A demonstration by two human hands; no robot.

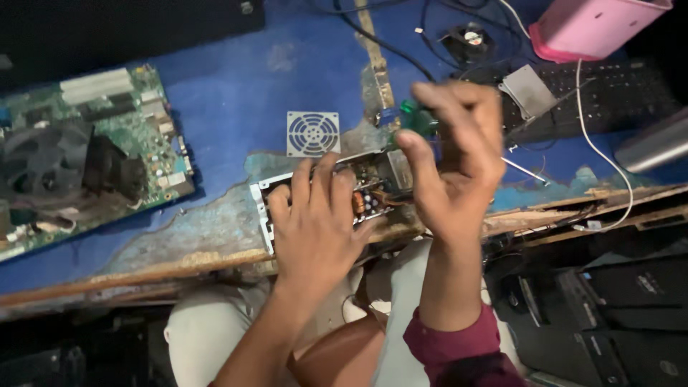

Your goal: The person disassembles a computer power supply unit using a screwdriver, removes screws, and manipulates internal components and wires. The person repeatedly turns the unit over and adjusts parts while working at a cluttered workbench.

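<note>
An opened metal power supply box [373,188] with circuit parts inside lies at the near edge of a worn blue table [236,93]. My left hand [319,218] rests flat on top of it, fingers spread over the casing. My right hand [455,161] is raised above the box's right side, fingers pinched around a small green-handled tool [416,118], likely a screwdriver. Its tip is hidden behind my fingers.
A square metal fan grille [312,133] lies just beyond the box. A green motherboard [86,154] with a black fan sits at left. A small black fan [467,39], a keyboard [595,97], a pink container [598,25] and white cables lie at right. Computer cases stand below the table edge.
</note>
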